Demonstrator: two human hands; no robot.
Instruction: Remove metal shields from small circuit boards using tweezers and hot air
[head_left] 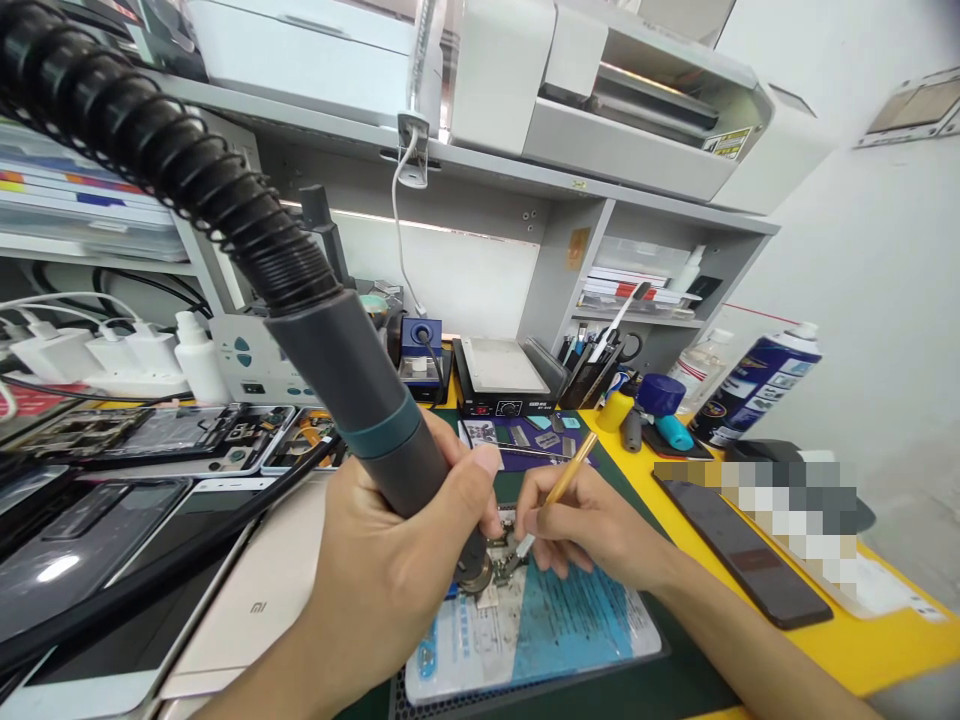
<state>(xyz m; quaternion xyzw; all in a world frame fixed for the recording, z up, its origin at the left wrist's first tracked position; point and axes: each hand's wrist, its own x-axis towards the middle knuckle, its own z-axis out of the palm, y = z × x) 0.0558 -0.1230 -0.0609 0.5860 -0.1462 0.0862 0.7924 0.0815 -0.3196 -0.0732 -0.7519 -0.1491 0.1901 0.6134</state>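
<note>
My left hand [405,560] is wrapped round the grey handle of a hot air gun [352,390], its nozzle pointing down. Just beyond the nozzle lies a small phone circuit board [504,555], partly hidden by my hands. In a pen grip, my right hand [574,525] holds a slim gold-handled knife [571,468] whose pale flat tip is at the board. I cannot tell whether the tip touches it. Beneath the board is a blue and white, stained work pad [577,620].
Phones and opened phone bodies [150,435] lie at left, crossed by a black hose [187,545]. A hot plate [502,375] stands behind, near a pen holder [592,375]. A spray can [757,385] and a dark phone [742,545] are at right. The gun's coiled hose [165,160] hangs upper left.
</note>
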